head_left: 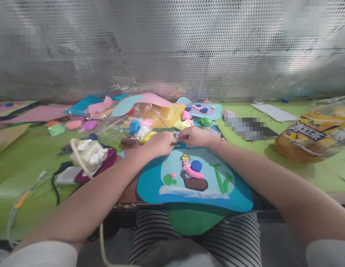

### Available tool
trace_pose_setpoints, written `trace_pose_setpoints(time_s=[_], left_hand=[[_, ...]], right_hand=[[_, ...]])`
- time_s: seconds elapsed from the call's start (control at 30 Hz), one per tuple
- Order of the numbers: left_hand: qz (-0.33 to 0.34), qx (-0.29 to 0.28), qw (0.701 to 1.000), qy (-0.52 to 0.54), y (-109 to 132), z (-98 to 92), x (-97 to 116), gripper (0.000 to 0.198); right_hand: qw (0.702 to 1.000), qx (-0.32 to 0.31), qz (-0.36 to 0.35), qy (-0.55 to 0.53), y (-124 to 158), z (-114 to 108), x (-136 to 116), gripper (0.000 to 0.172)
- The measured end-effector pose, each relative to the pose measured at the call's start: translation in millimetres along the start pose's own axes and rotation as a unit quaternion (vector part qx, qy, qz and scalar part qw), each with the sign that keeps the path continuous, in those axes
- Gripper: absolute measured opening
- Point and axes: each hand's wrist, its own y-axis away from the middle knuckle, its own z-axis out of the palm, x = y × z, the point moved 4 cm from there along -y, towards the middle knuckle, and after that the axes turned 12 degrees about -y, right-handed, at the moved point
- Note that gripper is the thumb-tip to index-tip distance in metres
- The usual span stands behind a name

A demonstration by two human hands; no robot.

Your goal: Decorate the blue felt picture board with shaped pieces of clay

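Note:
Close together above the far edge of a blue paper picture [150, 181], my left hand [163, 143] and my right hand [195, 136] both have their fingers pinched. Something small and pale shows between the fingertips, too little of it to name. The picture carries modelling-clay shapes: a pink figure [193, 172] with yellow hair and a blue disc, a brown snail-like body [195, 183], a green plant [223, 181], a green leaf [169, 180] with a pink flower, and a white strip [189, 191]. Brown clay [129, 142] and yellow clay [148, 137] lie just beyond my left wrist.
Bagged clay lumps, such as a blue one [134, 127] and a green one [205, 121], lie beyond my hands. Another clay picture [217, 111] is behind them. A cable [80, 159] and pouch [91, 152] are left; a bottle of amber drink [300, 142] stands right. Perforated metal [172, 48] walls the back.

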Motion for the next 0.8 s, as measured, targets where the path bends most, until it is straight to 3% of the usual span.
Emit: trace_pose_setpoints(time_s=[0.13, 0.57, 0.8], left_hand=[[-0.014, -0.008, 1.000, -0.007, 0, -0.6, -2, 0.029], [-0.057, 0.000, 0.998, 0.024, -1, 1.2, -9, 0.031], [-0.052, 0.007, 0.998, 0.018, -2, 2.6, -11, 0.031]], right_hand=[[1.000, 0.018, -0.013, -0.017, -1, 2, -2, 0.015], [1.000, -0.019, -0.010, -0.011, -2, 7, 2, 0.014], [0.995, -0.048, -0.082, 0.016, 0, 5, -4, 0.018]])
